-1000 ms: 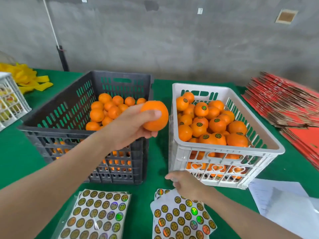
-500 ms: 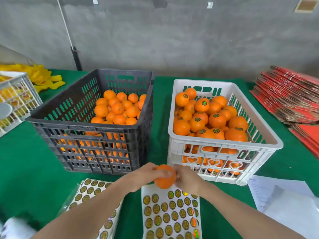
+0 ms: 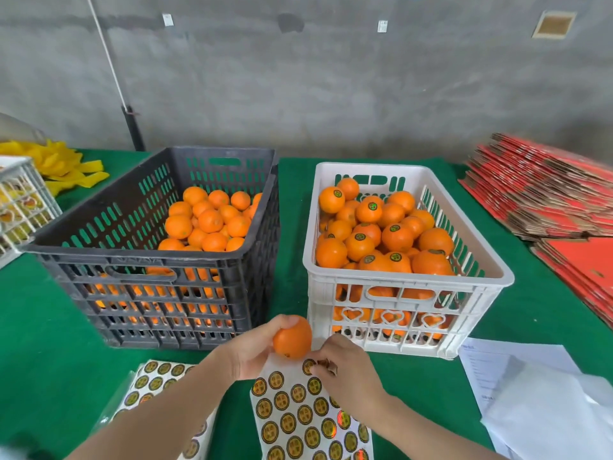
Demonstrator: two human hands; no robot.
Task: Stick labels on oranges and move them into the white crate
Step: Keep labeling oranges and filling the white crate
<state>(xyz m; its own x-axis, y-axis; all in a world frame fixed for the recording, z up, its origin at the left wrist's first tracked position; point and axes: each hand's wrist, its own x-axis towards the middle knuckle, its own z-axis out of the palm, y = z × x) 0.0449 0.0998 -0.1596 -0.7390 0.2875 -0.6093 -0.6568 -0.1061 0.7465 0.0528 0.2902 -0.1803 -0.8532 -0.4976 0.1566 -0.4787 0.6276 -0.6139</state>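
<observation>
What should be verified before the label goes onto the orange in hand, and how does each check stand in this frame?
1. Orange held securely: the left hand grips the orange by the top edge of the sticker sheet. Ok.
2. Label picked up: the right hand pinches a label in the sheet's top row. Whether it is peeled free: cannot tell.
3. Bare skin to stick on: the orange's visible side carries no label. Ok.
4. Room in the white crate: the labelled oranges are heaped, but the pile sits below the near rim. Ok.
5. Way to the crate: it stands just behind both hands, with nothing between. Ok.
</observation>
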